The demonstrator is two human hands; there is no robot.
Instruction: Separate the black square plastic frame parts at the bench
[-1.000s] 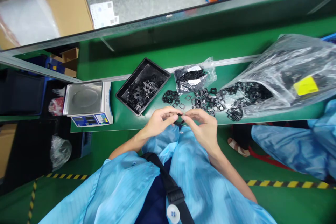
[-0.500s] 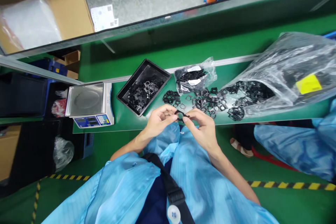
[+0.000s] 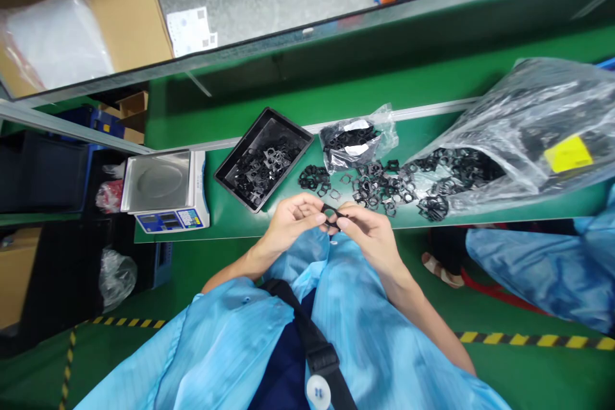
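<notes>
Left hand (image 3: 293,221) and right hand (image 3: 369,237) pinching a black plastic frame (image 3: 334,218) over the table (image 3: 250,224).
Both grips are closed on it from either side, just inside the table's near edge; loose frames (image 3: 379,189) lie ahead, between a black tray (image 3: 240,134) and a clear plastic bag (image 3: 538,122).

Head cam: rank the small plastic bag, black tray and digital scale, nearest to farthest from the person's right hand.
From the right hand:
1. Small plastic bag: straight ahead, across the table.
2. Black tray: ahead and to the left.
3. Digital scale: far left, well past the tray.
</notes>
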